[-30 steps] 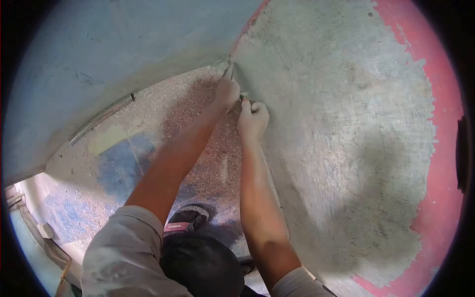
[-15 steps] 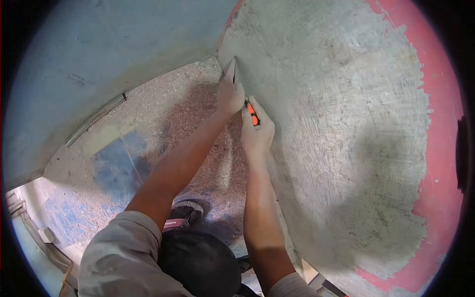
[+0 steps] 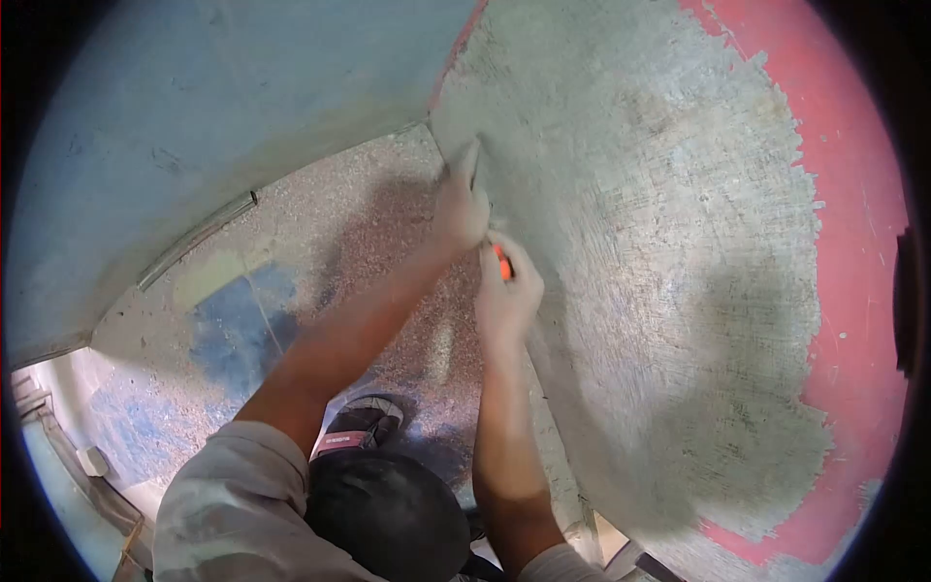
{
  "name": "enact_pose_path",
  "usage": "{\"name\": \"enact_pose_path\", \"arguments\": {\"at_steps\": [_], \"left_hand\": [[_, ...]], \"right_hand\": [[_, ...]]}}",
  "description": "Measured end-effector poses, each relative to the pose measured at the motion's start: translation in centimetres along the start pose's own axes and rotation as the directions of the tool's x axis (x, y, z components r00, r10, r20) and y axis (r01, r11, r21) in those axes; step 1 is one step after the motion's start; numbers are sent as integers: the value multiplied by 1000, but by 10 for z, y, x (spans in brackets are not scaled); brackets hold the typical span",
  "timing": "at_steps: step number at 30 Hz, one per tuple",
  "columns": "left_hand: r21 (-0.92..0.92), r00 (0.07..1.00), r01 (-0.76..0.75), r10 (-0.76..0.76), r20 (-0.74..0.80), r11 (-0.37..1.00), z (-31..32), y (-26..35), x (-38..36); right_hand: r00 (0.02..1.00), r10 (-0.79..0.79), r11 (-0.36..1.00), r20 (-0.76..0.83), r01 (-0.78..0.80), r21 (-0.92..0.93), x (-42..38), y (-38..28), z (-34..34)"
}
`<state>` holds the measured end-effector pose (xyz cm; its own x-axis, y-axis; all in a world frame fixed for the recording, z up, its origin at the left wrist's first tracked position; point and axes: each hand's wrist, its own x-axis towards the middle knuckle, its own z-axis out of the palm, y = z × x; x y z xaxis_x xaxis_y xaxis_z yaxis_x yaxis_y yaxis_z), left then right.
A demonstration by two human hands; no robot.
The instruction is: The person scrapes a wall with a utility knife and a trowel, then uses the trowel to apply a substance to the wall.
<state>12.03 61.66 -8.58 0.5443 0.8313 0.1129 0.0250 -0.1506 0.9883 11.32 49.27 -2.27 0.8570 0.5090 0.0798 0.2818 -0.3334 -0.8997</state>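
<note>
My right hand (image 3: 509, 296) is closed around a hand tool with an orange and black handle (image 3: 503, 262); its working end is hidden. Just ahead, my left hand (image 3: 462, 209) is up against the grey scraped wall (image 3: 621, 233), near its lower edge. One slim pale shape, a stretched finger or part of the tool, points up along the wall from this hand. Its other fingers are curled, and blur hides what they grip. The two hands almost touch, and pale dust coats both.
Pink paint (image 3: 858, 291) borders the scraped patch. Left of the hands is a speckled, dusty floor (image 3: 388, 160) with a blue stain (image 3: 238, 320). A blue-grey wall (image 3: 242, 78) meets it at the back, with a metal strip (image 3: 199, 238) along the joint. My shoe (image 3: 359, 422) stands below.
Both hands have drawn back a little along the wall, away from the far corner and toward me. The view has shifted slightly. The right hand keeps its grip on the tool.
</note>
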Motion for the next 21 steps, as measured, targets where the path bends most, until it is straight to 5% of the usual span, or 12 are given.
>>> {"name": "enact_pose_path", "arguments": {"at_steps": [2, 4, 7, 10, 12, 14, 15, 17, 21], "left_hand": [[69, 990, -128, 132, -46, 989, 9, 0, -22], [154, 935, -305, 327, -139, 940, 15, 3, -29], [35, 991, 106, -103, -80, 994, -3, 0, 32], [10, 996, 54, -53, -73, 999, -15, -17, 67], [51, 992, -40, 46, -116, 998, -1, -1, 35], [264, 906, -306, 365, -215, 915, 18, 2, -7], [198, 938, -258, 294, -182, 946, 17, 6, -8], [70, 985, -149, 154, -78, 986, 10, 21, -15], [-34, 992, 126, -127, -28, 991, -12, 7, 56]], "right_hand": [[996, 83, 995, -41, -81, 62, -39, 15, -20], [1000, 3, 999, -31, -4, -34, -25, 9, -16], [997, -68, 996, -33, 66, -56, 33, 9, 18], [997, -75, 996, 2, 75, -47, 46, 2, 26], [1000, 16, 1000, -20, -16, 24, 27, 1, 13], [989, 140, 984, -46, -134, 115, -11, 7, -9], [983, 178, 976, -46, -171, 134, -24, 6, -19], [1000, 1, 998, -21, -2, -64, -16, -7, -27], [999, 16, 991, 29, -20, 130, 50, 4, 20]]}}
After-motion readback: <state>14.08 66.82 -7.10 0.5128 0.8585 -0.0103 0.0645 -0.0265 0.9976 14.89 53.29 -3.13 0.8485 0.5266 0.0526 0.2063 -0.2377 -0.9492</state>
